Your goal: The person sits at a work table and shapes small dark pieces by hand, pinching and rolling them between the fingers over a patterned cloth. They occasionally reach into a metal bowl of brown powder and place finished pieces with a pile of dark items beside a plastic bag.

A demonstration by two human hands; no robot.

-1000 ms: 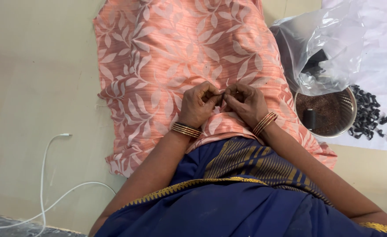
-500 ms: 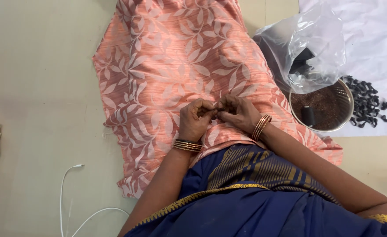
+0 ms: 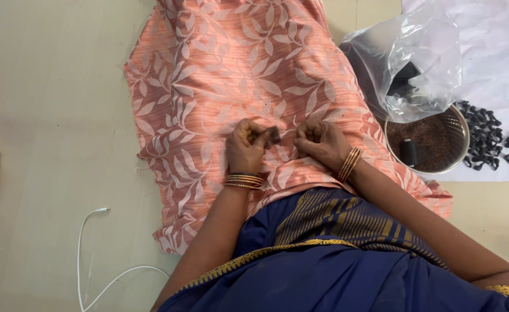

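Note:
An orange cloth (image 3: 237, 63) with a pale leaf pattern lies spread on the floor in front of me. My left hand (image 3: 247, 147) rests on it with the fingers curled, pinching a small dark piece (image 3: 273, 136) between thumb and fingers. A little to the right, my right hand (image 3: 319, 141) is closed in a fist on the cloth; whether it holds anything is hidden. Both wrists carry gold bangles. My dark blue garment with gold trim (image 3: 347, 260) fills the bottom of the view.
A round metal bowl (image 3: 456, 118) of dark brown material stands at the right, with a crumpled clear plastic bag (image 3: 410, 63) leaning over it. Several small black pieces (image 3: 488, 136) lie on white paper (image 3: 491, 34). A white cable (image 3: 90, 248) runs across the floor at lower left.
My hands were touching together over the cloth; now they have drawn apart, the left holding the small dark piece. The view has shifted slightly.

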